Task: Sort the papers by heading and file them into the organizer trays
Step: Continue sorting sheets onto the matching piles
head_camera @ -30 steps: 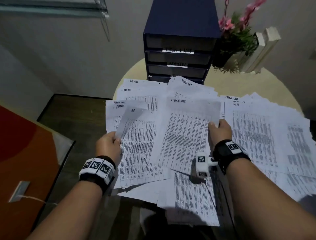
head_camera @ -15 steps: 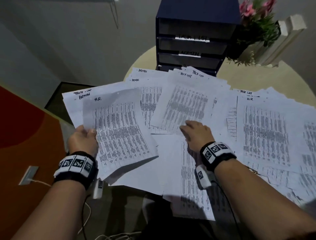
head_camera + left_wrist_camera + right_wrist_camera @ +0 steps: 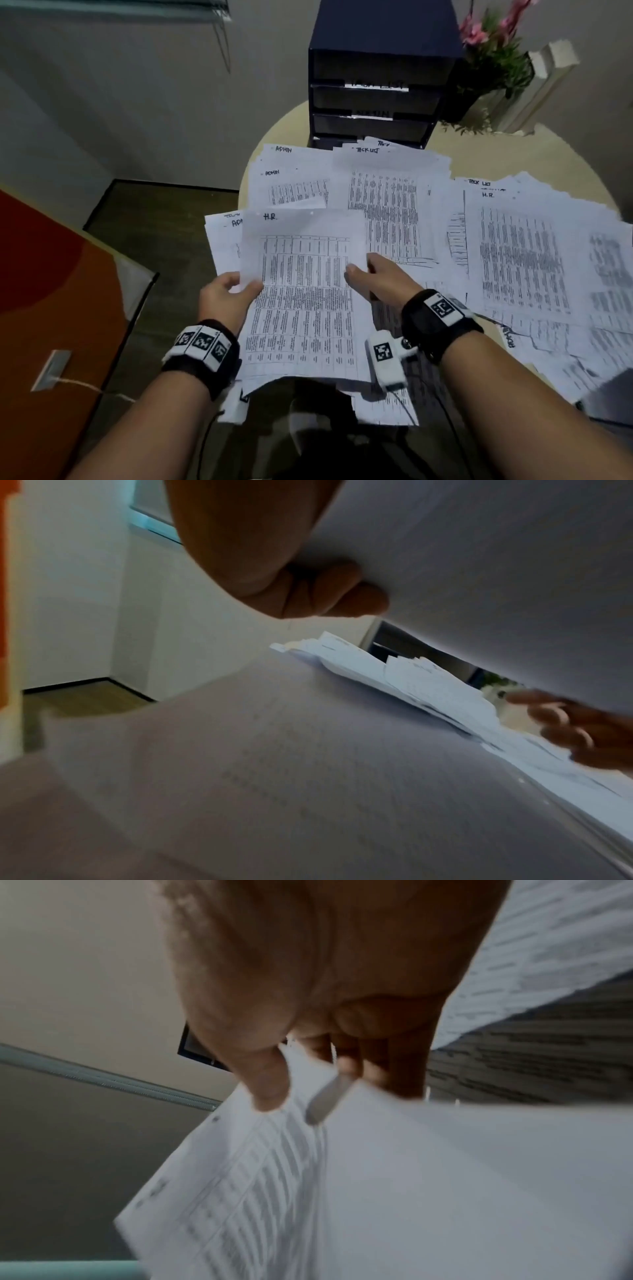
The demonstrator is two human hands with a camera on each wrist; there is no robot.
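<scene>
Nearest the camera, above the near edge of the round beige tabletop [image 3: 534, 154], a white printed sheet headed "H.R." [image 3: 305, 291] is held up by both hands. The left hand [image 3: 224, 301] pinches its left edge, thumb on top and curled fingers [image 3: 329, 593] beneath, as the left wrist view shows. The right hand [image 3: 380, 277] pinches the sheet's right edge between thumb and fingers; the right wrist view shows the thumb pressed on the printed face and the fingers [image 3: 349, 1066] curled behind, and whether it grips a second sheet as well I cannot tell. Both wrists wear black bands with white square-coded markers [image 3: 202, 342].

Under and beyond the held sheet, a loose spread of white printed papers [image 3: 534, 274] covers most of the tabletop, overlapping one another and hanging over its near edge. Handwritten headings can be read on several: "ADMIN" on two sheets at the far left, "TASK LIST" on sheets in the middle and to the right, and another "H.R." on a sheet at the right.

At the far side of the tabletop stands the dark blue stacked paper organizer with open trays [image 3: 380, 34], the far edge of the spread touching its base. White labels sit on its tray fronts: the upper one reads roughly "TASK LIST", the next "ADMIN", both blurred. Just right of the organizer is a potted plant with pink flowers and green leaves [image 3: 493, 65], and beside that some upright white books [image 3: 548, 78].
</scene>
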